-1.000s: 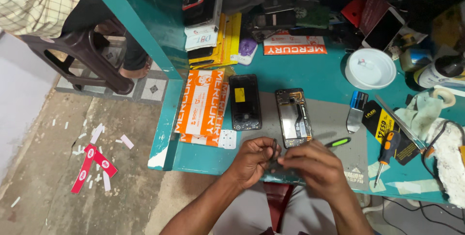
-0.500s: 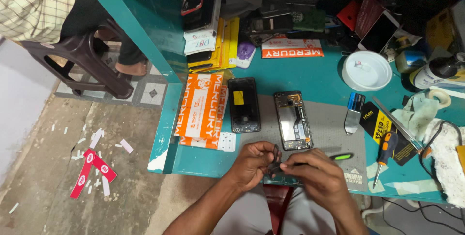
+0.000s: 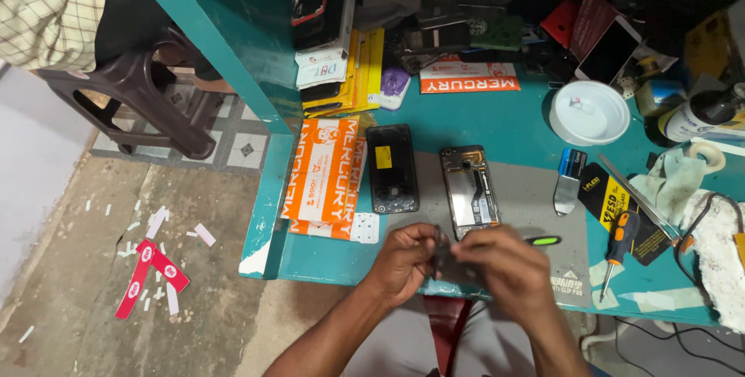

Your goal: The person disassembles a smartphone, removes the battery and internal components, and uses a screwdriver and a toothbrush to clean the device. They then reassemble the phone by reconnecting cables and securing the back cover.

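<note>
Both hands: left [image 3: 403, 257], right [image 3: 508, 264] pinching small dark part [image 3: 444, 255] together

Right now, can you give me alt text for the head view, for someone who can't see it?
Left hand and right hand meet over a small dark part at the front edge of a teal workbench. Behind them, on a grey mat, lie an opened phone and a black phone panel; an orange-handled screwdriver lies right.

On the tabletop [image 3: 504, 125], the opened phone [image 3: 469, 191] lies right of the back cover [image 3: 392, 167]. The bowl [image 3: 590, 111] sits upper right; the screwdriver [image 3: 617, 249] lies at the right, the stool [image 3: 136, 101] upper left.
</note>
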